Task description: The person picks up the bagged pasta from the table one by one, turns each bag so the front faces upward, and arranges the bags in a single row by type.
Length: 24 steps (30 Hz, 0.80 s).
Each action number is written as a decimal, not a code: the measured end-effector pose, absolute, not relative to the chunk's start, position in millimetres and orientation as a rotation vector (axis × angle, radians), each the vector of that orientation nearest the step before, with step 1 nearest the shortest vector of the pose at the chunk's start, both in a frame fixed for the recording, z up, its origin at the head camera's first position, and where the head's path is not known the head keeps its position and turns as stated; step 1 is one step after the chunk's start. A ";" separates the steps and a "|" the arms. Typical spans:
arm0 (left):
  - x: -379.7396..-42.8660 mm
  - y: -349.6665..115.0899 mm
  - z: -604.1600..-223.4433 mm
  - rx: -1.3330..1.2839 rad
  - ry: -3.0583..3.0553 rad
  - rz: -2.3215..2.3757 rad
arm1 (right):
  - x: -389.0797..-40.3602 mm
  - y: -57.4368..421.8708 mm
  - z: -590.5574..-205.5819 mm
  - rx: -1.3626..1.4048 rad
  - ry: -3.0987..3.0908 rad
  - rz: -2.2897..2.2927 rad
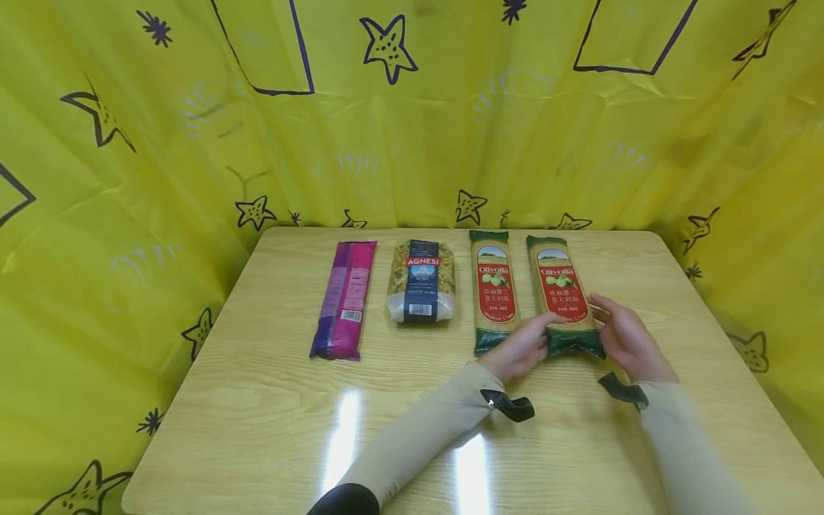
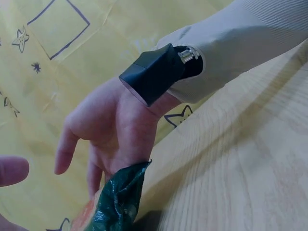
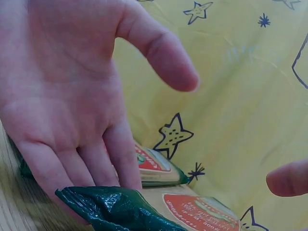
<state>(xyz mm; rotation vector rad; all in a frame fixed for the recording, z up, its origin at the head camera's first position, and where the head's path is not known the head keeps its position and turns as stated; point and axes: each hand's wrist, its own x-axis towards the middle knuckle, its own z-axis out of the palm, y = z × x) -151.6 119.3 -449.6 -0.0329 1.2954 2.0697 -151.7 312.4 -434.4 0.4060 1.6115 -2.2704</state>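
Observation:
A spaghetti packet (image 1: 558, 282) with green ends and a red label lies slightly turned at the right of the row. On its left edge is my left hand (image 1: 523, 347), thumb stretched toward the packet's front. My right hand (image 1: 626, 340) touches the opposite edge. In the right wrist view the left palm (image 3: 67, 96) faces the camera, its fingers straight down beside the green end and its thumb raised. The left wrist view has the right palm (image 2: 120, 120) with extended fingers, their tips hidden behind the packet. A matching spaghetti packet (image 1: 494, 286) lies just left.
Farther left on the wooden table (image 1: 257, 408) are an Agnesi pasta bag (image 1: 421, 282) and a pink and purple packet (image 1: 344, 300). A yellow curtain (image 1: 386, 157) with star drawings hangs behind and along both sides.

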 end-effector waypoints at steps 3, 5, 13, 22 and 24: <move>-154.5 121.1 -449.9 -0.019 1.308 2.066 | -154.2 312.4 -435.0 0.419 1.616 -2.256; -156.0 121.7 -450.0 -0.008 1.304 2.065 | -155.7 312.2 -435.4 0.425 1.627 -2.242; -156.8 124.1 -449.9 0.008 1.329 2.054 | -157.4 312.9 -435.9 0.409 1.682 -2.208; -154.0 124.7 -446.4 0.037 1.405 2.016 | -156.7 313.1 -439.0 0.403 1.681 -2.205; -153.0 124.8 -445.3 0.065 1.453 1.991 | -156.6 313.0 -440.2 0.401 1.693 -2.204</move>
